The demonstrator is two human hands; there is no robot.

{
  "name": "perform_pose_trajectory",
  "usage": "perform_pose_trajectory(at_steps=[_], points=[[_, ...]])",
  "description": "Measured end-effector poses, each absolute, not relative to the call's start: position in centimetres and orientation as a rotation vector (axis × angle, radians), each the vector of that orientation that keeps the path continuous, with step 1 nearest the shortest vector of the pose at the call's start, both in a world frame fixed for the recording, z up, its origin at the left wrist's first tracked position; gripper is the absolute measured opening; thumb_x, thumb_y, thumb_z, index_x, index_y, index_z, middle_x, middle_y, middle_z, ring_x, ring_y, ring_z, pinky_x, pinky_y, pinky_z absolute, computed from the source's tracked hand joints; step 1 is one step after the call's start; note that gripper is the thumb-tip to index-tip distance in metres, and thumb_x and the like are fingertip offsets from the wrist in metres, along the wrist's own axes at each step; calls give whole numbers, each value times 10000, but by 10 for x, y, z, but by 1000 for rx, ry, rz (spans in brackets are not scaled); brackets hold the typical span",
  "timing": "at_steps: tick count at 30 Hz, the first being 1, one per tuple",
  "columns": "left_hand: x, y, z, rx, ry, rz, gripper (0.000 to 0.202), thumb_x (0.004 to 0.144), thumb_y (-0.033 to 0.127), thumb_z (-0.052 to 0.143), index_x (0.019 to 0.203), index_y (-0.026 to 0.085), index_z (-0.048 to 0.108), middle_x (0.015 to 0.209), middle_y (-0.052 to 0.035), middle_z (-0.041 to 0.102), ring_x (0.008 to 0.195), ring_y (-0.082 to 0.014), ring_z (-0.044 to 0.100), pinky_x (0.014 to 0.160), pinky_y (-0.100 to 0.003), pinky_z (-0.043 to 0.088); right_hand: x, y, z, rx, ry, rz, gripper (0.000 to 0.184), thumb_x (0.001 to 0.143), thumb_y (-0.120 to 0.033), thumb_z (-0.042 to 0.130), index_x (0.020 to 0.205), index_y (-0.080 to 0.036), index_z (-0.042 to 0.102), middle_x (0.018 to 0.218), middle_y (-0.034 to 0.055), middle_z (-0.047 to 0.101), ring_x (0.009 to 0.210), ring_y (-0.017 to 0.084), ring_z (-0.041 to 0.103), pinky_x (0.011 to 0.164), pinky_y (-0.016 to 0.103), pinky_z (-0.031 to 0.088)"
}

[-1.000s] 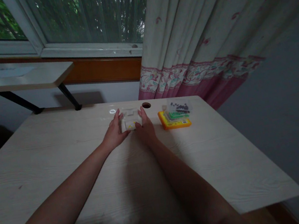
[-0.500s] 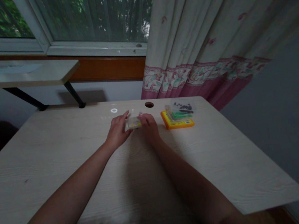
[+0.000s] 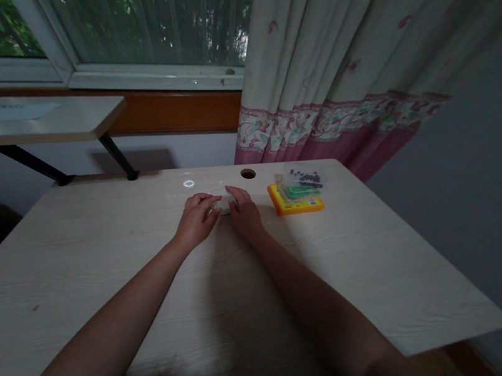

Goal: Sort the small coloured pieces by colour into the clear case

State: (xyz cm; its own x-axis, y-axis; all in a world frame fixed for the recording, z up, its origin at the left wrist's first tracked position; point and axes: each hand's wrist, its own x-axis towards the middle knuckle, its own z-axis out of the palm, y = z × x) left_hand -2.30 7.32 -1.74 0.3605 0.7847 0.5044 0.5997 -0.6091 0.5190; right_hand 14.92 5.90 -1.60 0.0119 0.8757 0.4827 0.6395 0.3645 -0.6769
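Between my hands is a small, clear, whitish plastic case [image 3: 226,203], partly hidden by the fingers; its exact kind and contents are too small to make out. My left hand [image 3: 197,220] holds its left end, with the thumb and fingers curled round it. At the right end, my right hand [image 3: 244,214] grips it with bent fingers. Both hands are low over the far middle of the pale wooden desk [image 3: 166,314].
Right of my right hand lies a yellow-orange box [image 3: 301,206]. Green pieces [image 3: 301,191] and a clear container [image 3: 309,174] with small dark bits rest on it. Behind are a round cable hole [image 3: 248,174], a curtain [image 3: 311,122] and, at left, a raised shelf [image 3: 66,124].
My left fingers have closed further over the case's left end, and my right fingers have shifted along its right side. Yellow seen inside the case before is now covered. The view has shifted slightly.
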Motion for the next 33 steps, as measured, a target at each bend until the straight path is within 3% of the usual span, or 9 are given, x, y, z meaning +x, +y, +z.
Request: perform_pose_trajectory(at_steps=[11, 17, 23, 33], points=[[-25, 74, -13, 2384, 1243, 1068, 417, 888, 351, 583, 1283, 220, 578, 1124, -88, 602, 1082, -249, 540, 997, -427, 420, 147, 58, -13, -1403, -1856, 286, 442, 923, -131, 357, 1322, -189, 536, 1305, 106, 585, 1192, 231, 554, 1057, 421, 442], [-24, 73, -15, 2389, 1229, 1062, 413, 896, 336, 571, 1283, 190, 572, 1178, -108, 615, 1118, -251, 549, 1016, -431, 426, 150, 59, -15, -1383, -1859, 268, 411, 901, -112, 382, 1220, -227, 616, 1258, 78, 606, 1191, 202, 559, 1076, 382, 437], [-23, 71, -13, 2333, 1268, 1027, 433, 898, 352, 564, 1293, 175, 561, 1245, -112, 640, 1154, -268, 569, 1025, -443, 438, 154, 62, -19, -1331, -1804, 344, 280, 877, -234, 565, 1137, -236, 669, 1214, 82, 630, 1167, 204, 570, 1067, 398, 447], [-25, 73, -13, 2049, 1238, 1188, 312, 959, 313, 433, 1185, 205, 619, 1193, -67, 674, 1110, -215, 620, 1014, -389, 472, 173, 62, -17, -1210, -1938, 494, 428, 788, -277, 729, 1210, -250, 664, 1309, 111, 580, 1241, 223, 527, 1097, 443, 398]])
